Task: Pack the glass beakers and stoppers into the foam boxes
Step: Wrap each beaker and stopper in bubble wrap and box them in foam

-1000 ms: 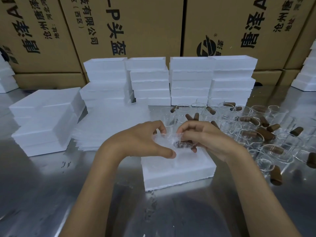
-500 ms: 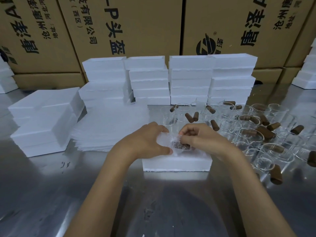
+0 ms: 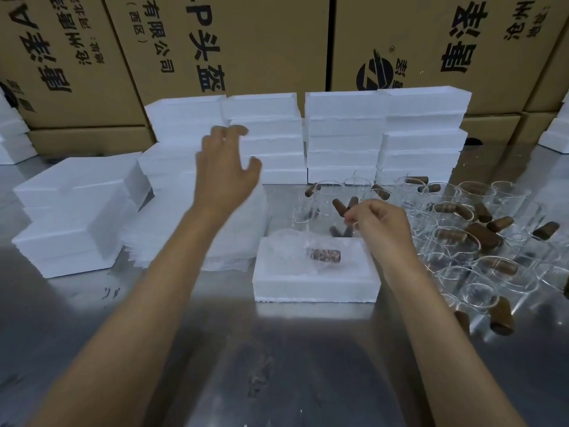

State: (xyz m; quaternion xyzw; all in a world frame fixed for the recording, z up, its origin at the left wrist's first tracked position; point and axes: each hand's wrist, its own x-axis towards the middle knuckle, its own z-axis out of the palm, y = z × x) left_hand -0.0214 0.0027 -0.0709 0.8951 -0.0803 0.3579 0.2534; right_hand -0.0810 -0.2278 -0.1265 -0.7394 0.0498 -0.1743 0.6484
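An open white foam box [image 3: 314, 285] sits on the steel table in front of me. Inside it lies a glass beaker wrapped in clear film [image 3: 295, 251] with a brown cork stopper [image 3: 324, 255] in the wrap. My left hand [image 3: 226, 167] is raised above the table, fingers spread and holding nothing, in front of the foam stacks. My right hand [image 3: 378, 223] hovers over the box's back right corner with its fingers curled and nothing visible in them. Several loose glass beakers [image 3: 455, 241] and brown stoppers [image 3: 483, 235] crowd the table to the right.
Stacks of white foam boxes [image 3: 345, 134] line the back, and more foam pieces [image 3: 74, 211] are stacked at the left. A pile of thin white sheets [image 3: 172, 241] lies left of the box. Cardboard cartons [image 3: 246, 41] form a wall behind.
Both hands let go of the wrapped beaker, which now lies in the foam box. My left hand rose up and back toward the foam stacks; my right hand drew back slightly to the right.
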